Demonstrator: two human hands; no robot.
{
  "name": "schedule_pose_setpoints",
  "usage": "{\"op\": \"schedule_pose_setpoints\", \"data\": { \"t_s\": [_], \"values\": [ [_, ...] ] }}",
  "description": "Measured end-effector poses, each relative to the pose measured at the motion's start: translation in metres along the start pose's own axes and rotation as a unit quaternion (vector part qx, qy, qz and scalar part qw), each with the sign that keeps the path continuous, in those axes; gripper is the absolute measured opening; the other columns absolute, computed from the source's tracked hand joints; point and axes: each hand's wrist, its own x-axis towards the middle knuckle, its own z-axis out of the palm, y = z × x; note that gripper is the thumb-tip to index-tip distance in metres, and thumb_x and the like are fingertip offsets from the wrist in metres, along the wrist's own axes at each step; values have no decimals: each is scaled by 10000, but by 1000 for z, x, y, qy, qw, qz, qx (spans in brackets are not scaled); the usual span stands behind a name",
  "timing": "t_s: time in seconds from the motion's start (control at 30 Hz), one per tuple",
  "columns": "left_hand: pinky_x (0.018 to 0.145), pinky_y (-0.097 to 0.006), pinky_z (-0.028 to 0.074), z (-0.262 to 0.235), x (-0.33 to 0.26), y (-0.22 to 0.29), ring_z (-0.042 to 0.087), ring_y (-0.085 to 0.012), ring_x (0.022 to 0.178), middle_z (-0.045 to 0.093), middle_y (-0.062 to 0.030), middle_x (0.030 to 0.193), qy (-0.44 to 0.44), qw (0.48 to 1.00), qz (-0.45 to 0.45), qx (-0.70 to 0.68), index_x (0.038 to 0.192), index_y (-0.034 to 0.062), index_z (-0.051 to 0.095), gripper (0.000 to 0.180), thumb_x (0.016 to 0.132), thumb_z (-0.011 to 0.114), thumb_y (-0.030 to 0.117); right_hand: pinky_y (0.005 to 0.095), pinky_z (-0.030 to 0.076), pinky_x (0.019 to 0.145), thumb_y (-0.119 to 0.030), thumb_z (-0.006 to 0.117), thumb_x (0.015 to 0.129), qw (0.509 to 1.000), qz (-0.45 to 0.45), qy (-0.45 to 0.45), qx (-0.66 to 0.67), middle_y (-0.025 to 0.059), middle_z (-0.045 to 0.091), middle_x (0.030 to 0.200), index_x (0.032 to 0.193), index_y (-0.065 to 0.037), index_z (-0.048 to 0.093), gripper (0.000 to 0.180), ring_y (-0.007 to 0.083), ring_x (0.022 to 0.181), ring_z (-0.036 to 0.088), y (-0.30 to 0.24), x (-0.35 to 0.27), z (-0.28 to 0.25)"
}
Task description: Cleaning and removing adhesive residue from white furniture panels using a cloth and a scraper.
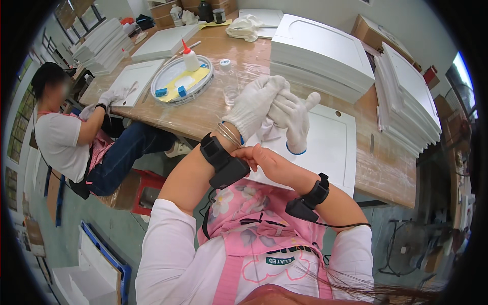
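Observation:
My left hand (256, 100) wears a white knit glove. Its fingers are bent against a loose white glove (295, 119) and appear to grip it; the contact is partly hidden. That loose glove has a blue-edged cuff and is over a white panel (333, 137) with a small hole in one corner. Bare, my right hand (269, 162) reaches across to my left wrist. Its curled fingers touch the metal bangles (230, 133) beside a black wrist device (223, 161); part of the fingertips is hidden. Another black device (309, 198) is strapped to my right wrist.
Stacked white panels (325, 51) stand at the back, with another leaning stack (406, 96) at right. A round tray (175, 94) holds a red-tipped glue bottle (190, 60) and blue pieces. A clear bottle (230, 84) is nearby. At left sits a gloved co-worker (66, 127).

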Motion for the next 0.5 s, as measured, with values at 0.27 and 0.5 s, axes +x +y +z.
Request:
{"op": "schedule_pose_setpoints", "data": {
  "t_s": [0.27,0.5],
  "values": [
    [638,-238,518,8,-1,5,606,-64,768,650,-3,868,-9,1000,2,11,1006,32,658,268,1027,582,288,290,447,814,-519,241,1098,999,-24,-38,28,43,611,951,1272,14,602,667,142,829,553,1,2,-3],
    [685,-225,505,3,10,-4,597,-61,779,650,1,879,4,999,28,20,1006,32,664,258,1032,568,271,288,452,791,-514,270,1095,997,-72,-38,16,51,593,906,1281,-3,573,623,143,810,559,19,5,0]
  ]
}}
